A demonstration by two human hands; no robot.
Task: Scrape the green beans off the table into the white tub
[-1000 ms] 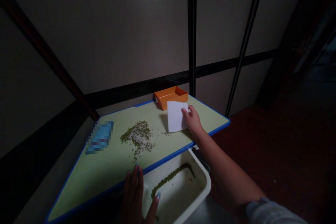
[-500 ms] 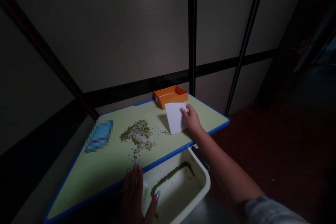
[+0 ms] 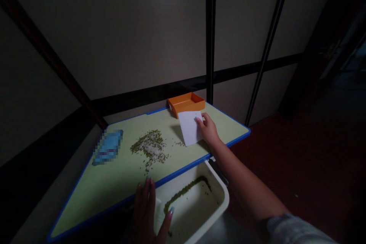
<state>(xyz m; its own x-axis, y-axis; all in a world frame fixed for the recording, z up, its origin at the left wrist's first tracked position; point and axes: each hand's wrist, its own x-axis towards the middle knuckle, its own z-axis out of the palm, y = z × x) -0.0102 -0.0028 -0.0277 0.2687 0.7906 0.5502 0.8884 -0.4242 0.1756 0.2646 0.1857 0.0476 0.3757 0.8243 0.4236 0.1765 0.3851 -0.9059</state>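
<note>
My right hand (image 3: 208, 129) pinches a white sheet of stiff paper or card (image 3: 189, 129) by its right edge, thumb on the near face. The card stands tilted with its lower edge at the light green tabletop, beside a few scattered grains. To its left lies a loose pile of small green and whitish grains (image 3: 150, 145). My left hand (image 3: 146, 209) is at the table's near edge, fingers stretched forward and thumb spread over the left end of a white plastic tub (image 3: 197, 213). Green grains line the tub's far inner edge.
An orange open tray (image 3: 185, 103) sits at the back of the blue-edged table (image 3: 228, 124). A blurred blue packet (image 3: 108, 148) lies at the left. Panelled doors (image 3: 154, 34) rise right behind the table, and a dark red floor (image 3: 280, 152) is at the right.
The card in my right hand has shifted very slightly left and up. My left hand, the grain pile and the tub look the same.
</note>
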